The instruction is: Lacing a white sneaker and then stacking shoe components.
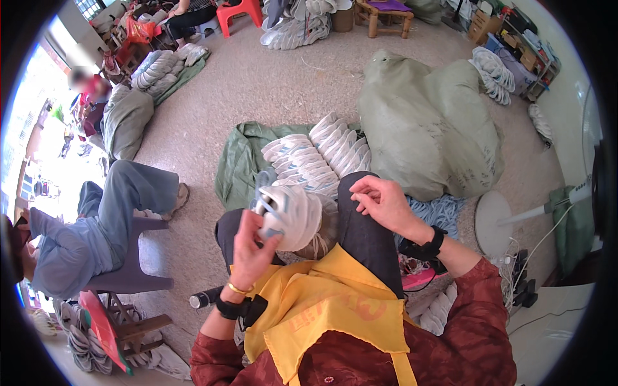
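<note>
Apparently white bundle [299, 219] opening leftward, long axis unclear.

From my feed, daylight floods in at the left, burning out the wide white opening [26, 112] — yet the speckled tan floor [315, 80] reads evenly. A thin pale-blue strip [262, 180] near centre smears; straight edges bow toward black corners.

Shoe bundle [297, 219] between knees [353, 196]; stacked rows [299, 161] ahead on cloth [233, 164]; sacks [421, 122] right of rows; stand [490, 222] farther right; chair [147, 251] left.
</note>
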`<state>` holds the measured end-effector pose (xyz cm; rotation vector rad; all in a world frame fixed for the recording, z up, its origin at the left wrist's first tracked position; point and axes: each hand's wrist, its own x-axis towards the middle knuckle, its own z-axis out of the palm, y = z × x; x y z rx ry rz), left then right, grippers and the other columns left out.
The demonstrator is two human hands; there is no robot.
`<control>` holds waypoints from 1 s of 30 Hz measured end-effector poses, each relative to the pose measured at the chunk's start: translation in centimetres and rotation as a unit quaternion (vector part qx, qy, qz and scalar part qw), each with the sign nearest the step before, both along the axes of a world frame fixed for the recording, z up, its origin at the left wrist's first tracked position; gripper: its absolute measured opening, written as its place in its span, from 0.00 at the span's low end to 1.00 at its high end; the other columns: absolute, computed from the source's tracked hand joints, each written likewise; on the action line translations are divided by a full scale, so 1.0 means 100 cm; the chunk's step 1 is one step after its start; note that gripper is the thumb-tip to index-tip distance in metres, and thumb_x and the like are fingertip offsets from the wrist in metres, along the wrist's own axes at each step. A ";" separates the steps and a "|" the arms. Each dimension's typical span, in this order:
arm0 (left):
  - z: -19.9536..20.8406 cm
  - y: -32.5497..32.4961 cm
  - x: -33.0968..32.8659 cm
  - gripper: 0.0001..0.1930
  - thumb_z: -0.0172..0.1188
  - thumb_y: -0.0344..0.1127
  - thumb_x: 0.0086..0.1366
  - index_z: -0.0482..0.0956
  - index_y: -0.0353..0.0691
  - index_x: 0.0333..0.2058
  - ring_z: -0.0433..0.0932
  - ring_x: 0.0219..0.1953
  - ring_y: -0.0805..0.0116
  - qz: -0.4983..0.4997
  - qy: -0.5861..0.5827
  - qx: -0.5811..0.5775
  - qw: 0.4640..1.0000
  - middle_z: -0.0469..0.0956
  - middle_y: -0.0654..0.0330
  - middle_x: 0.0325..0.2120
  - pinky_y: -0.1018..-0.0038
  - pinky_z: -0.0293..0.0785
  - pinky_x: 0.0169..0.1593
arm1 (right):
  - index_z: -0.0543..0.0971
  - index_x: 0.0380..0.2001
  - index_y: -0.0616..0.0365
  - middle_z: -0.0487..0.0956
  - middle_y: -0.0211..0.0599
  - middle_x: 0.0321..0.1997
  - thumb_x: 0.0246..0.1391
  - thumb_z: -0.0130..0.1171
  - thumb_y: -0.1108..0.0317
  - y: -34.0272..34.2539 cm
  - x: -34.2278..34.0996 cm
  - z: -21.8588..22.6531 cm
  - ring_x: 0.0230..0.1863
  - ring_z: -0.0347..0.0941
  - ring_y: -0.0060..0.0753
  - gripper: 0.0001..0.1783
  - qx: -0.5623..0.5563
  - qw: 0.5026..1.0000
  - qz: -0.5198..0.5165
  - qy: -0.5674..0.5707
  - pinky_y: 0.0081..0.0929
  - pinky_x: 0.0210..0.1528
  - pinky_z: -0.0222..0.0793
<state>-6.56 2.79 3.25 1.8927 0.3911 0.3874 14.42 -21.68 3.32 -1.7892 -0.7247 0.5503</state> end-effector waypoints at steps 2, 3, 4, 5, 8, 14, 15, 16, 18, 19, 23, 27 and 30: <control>0.012 0.009 -0.009 0.18 0.67 0.22 0.62 0.65 0.40 0.41 0.73 0.38 0.78 0.003 -0.041 -0.103 0.994 0.73 0.67 0.34 0.77 0.72 0.41 | 0.81 0.44 0.66 0.85 0.37 0.37 0.66 0.59 0.74 -0.003 0.001 0.012 0.32 0.82 0.22 0.08 -0.014 1.000 0.002 0.025 0.21 0.37 0.81; 0.027 0.009 -0.009 0.17 0.66 0.21 0.64 0.65 0.40 0.42 0.74 0.39 0.78 0.005 -0.042 -0.145 0.988 0.75 0.67 0.36 0.77 0.74 0.44 | 0.81 0.44 0.66 0.85 0.37 0.37 0.66 0.59 0.74 -0.004 0.001 0.012 0.32 0.82 0.22 0.08 -0.009 1.000 0.000 0.023 0.21 0.37 0.81; 0.038 0.010 -0.011 0.16 0.65 0.22 0.65 0.65 0.40 0.42 0.76 0.42 0.77 0.001 -0.044 -0.166 0.985 0.77 0.64 0.38 0.76 0.76 0.48 | 0.80 0.46 0.67 0.85 0.38 0.39 0.67 0.58 0.72 -0.003 0.001 0.012 0.36 0.83 0.24 0.10 0.006 0.997 0.027 0.067 0.23 0.41 0.81; 0.049 0.008 -0.010 0.16 0.65 0.22 0.65 0.65 0.40 0.42 0.76 0.42 0.77 0.000 -0.046 -0.162 0.986 0.77 0.64 0.38 0.76 0.76 0.48 | 0.79 0.49 0.68 0.85 0.39 0.41 0.69 0.58 0.70 -0.002 0.000 0.012 0.40 0.83 0.26 0.12 0.021 0.992 0.055 0.110 0.25 0.45 0.81; 0.072 -0.002 -0.007 0.16 0.66 0.23 0.65 0.65 0.39 0.43 0.75 0.42 0.78 -0.005 -0.084 -0.139 0.987 0.75 0.65 0.38 0.77 0.74 0.48 | 0.78 0.53 0.67 0.83 0.39 0.48 0.71 0.56 0.66 0.024 -0.014 0.026 0.48 0.82 0.27 0.16 0.095 0.960 0.119 0.236 0.27 0.54 0.79; 0.080 -0.015 -0.012 0.18 0.68 0.26 0.65 0.64 0.40 0.42 0.73 0.43 0.78 -0.035 -0.112 -0.085 0.989 0.72 0.66 0.39 0.77 0.71 0.48 | 0.69 0.63 0.67 0.76 0.39 0.60 0.76 0.46 0.64 0.056 -0.034 0.064 0.60 0.75 0.30 0.20 0.222 0.878 0.154 0.396 0.34 0.65 0.73; 0.081 -0.016 -0.014 0.18 0.68 0.26 0.65 0.64 0.40 0.42 0.73 0.43 0.78 -0.033 -0.110 -0.102 0.988 0.71 0.66 0.39 0.77 0.71 0.48 | 0.69 0.63 0.66 0.76 0.38 0.60 0.76 0.46 0.65 0.057 -0.035 0.067 0.61 0.75 0.30 0.20 0.240 0.871 0.152 0.401 0.34 0.65 0.73; 0.081 -0.016 -0.014 0.18 0.68 0.26 0.65 0.64 0.40 0.42 0.73 0.43 0.78 -0.032 -0.114 -0.102 0.988 0.71 0.66 0.39 0.77 0.71 0.48 | 0.69 0.63 0.66 0.76 0.38 0.60 0.76 0.46 0.65 0.058 -0.035 0.068 0.61 0.75 0.30 0.20 0.239 0.872 0.154 0.398 0.34 0.65 0.73; 0.080 -0.014 -0.015 0.19 0.68 0.25 0.64 0.63 0.40 0.42 0.73 0.42 0.78 -0.039 -0.131 -0.084 0.987 0.71 0.66 0.37 0.78 0.71 0.47 | 0.68 0.63 0.64 0.76 0.37 0.60 0.76 0.45 0.66 0.060 -0.033 0.070 0.61 0.75 0.29 0.19 0.213 0.885 0.165 0.380 0.34 0.65 0.73; 0.078 -0.011 -0.015 0.19 0.68 0.25 0.64 0.63 0.40 0.42 0.73 0.42 0.78 -0.039 -0.135 -0.086 0.986 0.71 0.66 0.37 0.78 0.71 0.47 | 0.68 0.63 0.64 0.76 0.37 0.60 0.76 0.45 0.66 0.062 -0.034 0.072 0.61 0.75 0.29 0.19 0.210 0.886 0.166 0.378 0.34 0.65 0.73; 0.078 -0.003 -0.015 0.19 0.68 0.24 0.63 0.63 0.39 0.42 0.71 0.39 0.78 -0.046 -0.131 -0.031 0.990 0.70 0.64 0.34 0.78 0.70 0.45 | 0.69 0.63 0.60 0.76 0.35 0.61 0.75 0.44 0.66 0.071 -0.038 0.088 0.60 0.76 0.29 0.19 0.192 0.911 0.164 0.326 0.34 0.64 0.74; 0.088 0.008 -0.001 0.19 0.67 0.24 0.63 0.63 0.39 0.42 0.71 0.40 0.77 -0.043 -0.153 -0.014 0.987 0.69 0.65 0.35 0.78 0.70 0.46 | 0.68 0.64 0.59 0.76 0.35 0.60 0.74 0.47 0.65 0.086 -0.022 0.103 0.59 0.76 0.29 0.20 0.200 0.906 0.169 0.332 0.33 0.62 0.75; 0.092 0.020 0.009 0.19 0.67 0.24 0.62 0.63 0.39 0.41 0.70 0.41 0.78 -0.037 -0.187 -0.058 0.980 0.69 0.65 0.35 0.77 0.70 0.47 | 0.70 0.62 0.63 0.78 0.37 0.58 0.72 0.53 0.64 0.095 -0.010 0.124 0.57 0.78 0.29 0.21 0.201 0.901 0.192 0.333 0.33 0.62 0.76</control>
